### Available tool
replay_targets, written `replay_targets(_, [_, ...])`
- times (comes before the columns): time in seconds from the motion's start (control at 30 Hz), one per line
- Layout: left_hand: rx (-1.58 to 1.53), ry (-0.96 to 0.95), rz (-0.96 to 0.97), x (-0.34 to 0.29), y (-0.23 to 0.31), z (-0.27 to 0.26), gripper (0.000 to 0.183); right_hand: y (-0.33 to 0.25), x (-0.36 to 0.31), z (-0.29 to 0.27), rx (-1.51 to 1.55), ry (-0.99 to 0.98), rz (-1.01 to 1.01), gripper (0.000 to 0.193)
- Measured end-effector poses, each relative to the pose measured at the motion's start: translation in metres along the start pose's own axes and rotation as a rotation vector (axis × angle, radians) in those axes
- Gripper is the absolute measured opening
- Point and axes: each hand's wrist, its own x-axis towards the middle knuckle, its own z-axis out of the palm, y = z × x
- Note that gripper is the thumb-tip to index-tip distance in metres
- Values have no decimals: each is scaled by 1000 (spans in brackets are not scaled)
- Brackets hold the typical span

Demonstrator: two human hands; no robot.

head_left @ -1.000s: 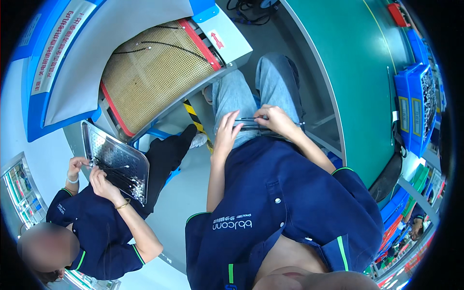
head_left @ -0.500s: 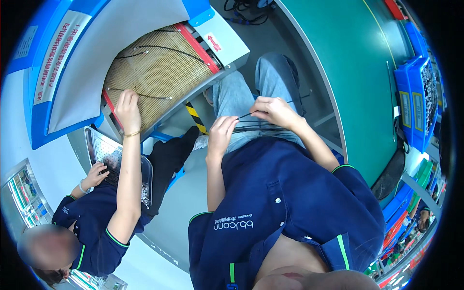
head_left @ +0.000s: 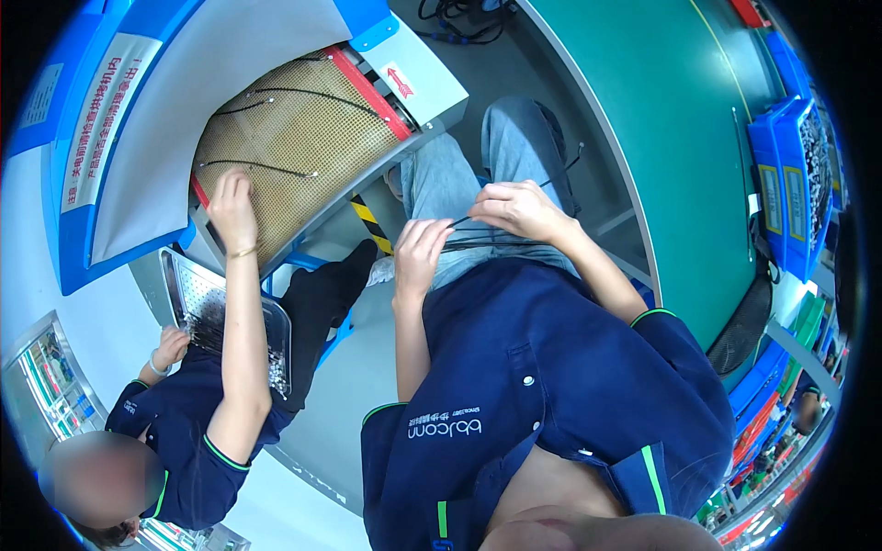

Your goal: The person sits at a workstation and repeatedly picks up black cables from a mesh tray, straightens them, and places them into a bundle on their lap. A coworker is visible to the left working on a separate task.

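Two hands at work over the lap, landmark the bundle of thin black wires (head_left: 491,241). Left hand (head_left: 421,255): at the bundle's left end, fingers closed narrow, pinching the strands. Right hand (head_left: 519,208): above the bundle's right part, fingers curled on one strand that trails up and right. Step judged: sorting or straightening wires; next move likely calls for drawing one strand free. Far left of bundle: a co-worker's hand (head_left: 232,198) on a mesh conveyor belt (head_left: 294,138).

Black wires (head_left: 496,241) over faded blue jeans (head_left: 478,174); navy shirt (head_left: 551,367) with green trim; tan perforated belt (head_left: 294,147); green surface (head_left: 680,110); blue bins (head_left: 790,174); yellow-black striped tape (head_left: 372,223).
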Motion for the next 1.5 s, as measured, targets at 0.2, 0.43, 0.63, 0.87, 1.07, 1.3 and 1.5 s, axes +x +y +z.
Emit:
replay_targets(0.2, [-125,86,-170,-3,8,-3,18,-1,2,3,88,12,46,10])
replay_targets(0.43, [-115,108,-98,-13,5,-7,14,-2,5,5,141,25,38,10])
replay_targets(0.63, [-73,94,-66,-12,5,-9,14,-5,6,4,127,31,42,10])
replay_targets(0.87, [-94,108,-124,-12,8,-10,19,-5,6,4,128,5,79,9])
replay_targets(1.07, [-50,155,16,-14,3,-8,20,-5,5,4,140,-16,86,9])
replay_targets(1.3, [-22,147,-4,-13,7,-7,20,-4,3,5,182,-18,107,9])
replay_targets(1.5, [-43,198,21,-12,8,-4,19,-5,4,5,220,-24,123,10])
